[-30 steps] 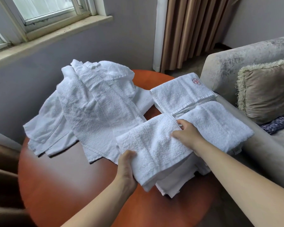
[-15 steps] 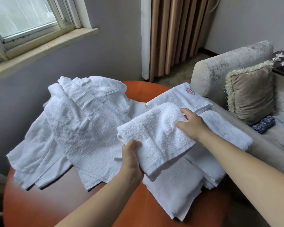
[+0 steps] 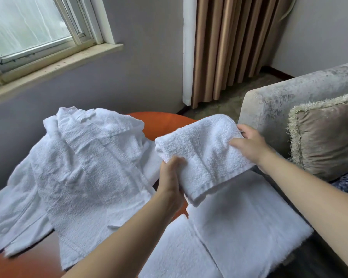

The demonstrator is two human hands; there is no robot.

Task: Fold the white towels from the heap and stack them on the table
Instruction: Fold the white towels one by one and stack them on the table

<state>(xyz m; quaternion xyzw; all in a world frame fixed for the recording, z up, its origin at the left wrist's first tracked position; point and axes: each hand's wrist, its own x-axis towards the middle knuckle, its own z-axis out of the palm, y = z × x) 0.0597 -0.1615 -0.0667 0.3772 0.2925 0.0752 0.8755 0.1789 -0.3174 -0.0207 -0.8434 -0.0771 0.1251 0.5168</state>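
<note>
I hold a folded white towel (image 3: 203, 153) in the air above the round orange-brown table (image 3: 161, 122). My left hand (image 3: 172, 177) grips its near left edge, thumb on top. Its far right corner is pinched by my right hand (image 3: 249, 145). Under it, at the near right of the table, lie flat white towels (image 3: 243, 223), one on another. The heap of unfolded white towels (image 3: 88, 167) covers the table's left side. The folded towel with the red mark is hidden behind the lifted one.
A grey sofa arm (image 3: 289, 101) with a fringed tan cushion (image 3: 325, 137) stands right beside the table. A grey wall with a window (image 3: 32, 27) and sill is behind the heap. Brown curtains (image 3: 235, 47) hang at the back.
Both hands have lifted the folded towel off the flat towels and carried it up and away toward the far right of the table. The view has tilted upward.
</note>
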